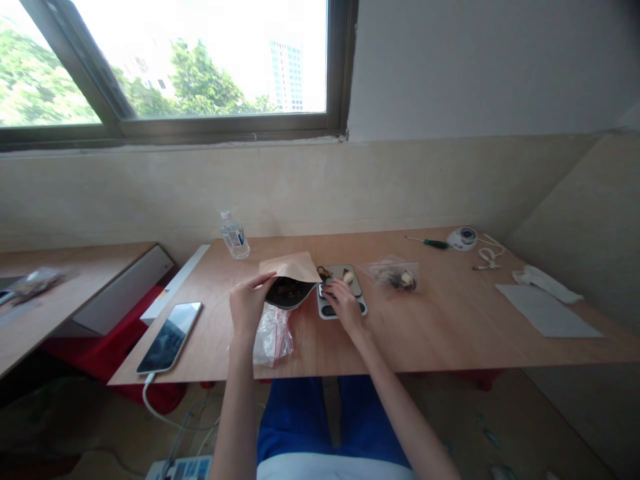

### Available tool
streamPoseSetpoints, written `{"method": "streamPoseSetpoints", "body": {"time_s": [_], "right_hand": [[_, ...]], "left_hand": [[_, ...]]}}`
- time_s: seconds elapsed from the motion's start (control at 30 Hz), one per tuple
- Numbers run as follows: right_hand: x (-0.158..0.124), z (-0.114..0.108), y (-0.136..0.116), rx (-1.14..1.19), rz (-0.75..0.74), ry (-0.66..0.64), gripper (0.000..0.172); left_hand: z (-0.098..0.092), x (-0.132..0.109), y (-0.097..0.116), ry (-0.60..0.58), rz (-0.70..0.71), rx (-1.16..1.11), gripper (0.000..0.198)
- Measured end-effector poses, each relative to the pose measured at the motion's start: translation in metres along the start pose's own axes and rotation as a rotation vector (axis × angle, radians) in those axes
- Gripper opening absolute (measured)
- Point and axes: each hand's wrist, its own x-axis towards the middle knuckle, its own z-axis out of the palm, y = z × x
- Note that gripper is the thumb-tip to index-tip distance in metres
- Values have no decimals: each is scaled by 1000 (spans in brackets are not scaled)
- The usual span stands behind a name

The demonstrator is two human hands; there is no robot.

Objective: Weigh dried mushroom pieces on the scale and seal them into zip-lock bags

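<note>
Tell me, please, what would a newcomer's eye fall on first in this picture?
The bright window at the upper left would probably draw the eye first. Next would come the brown pouch near the middle, held open by the left hand, its dark inside showing. Just beside it, the right hand is over the white scale.

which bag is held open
The brown paper pouch in the left hand, mouth gaping; the crumpled clear plastic bag and the clear plastic bag of pieces lie on the wooden table.
</note>
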Motion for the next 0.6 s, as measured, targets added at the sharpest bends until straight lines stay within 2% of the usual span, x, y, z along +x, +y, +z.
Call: {"method": "streamPoseSetpoints", "body": {"time_s": [0.13,0.23,0.3,0.4,0.47,0.6], "right_hand": [[5,0,7,-187,-62,-20,20],[3,-6,0,-182,-87,27,22],[-1,-12,-15,-120,-97,105,23],[-6,-18,-49,-16,-159,188,20],[-3,-19,-76,23,-233,116,19],[18,-7,-118,-2,-251,-195,22]], "left_hand": [[-1,-1,-1,-9,-6,-3,21],[-1,-1,-1,-12,-5,-14,21],[0,-2,-1,-17,-12,-10,21],[2,-4,1,-31,-28,-16,22],[4,-6,2,-41,-27,-39,21],[5,-13,2,-72,-24,-46,21]]}}
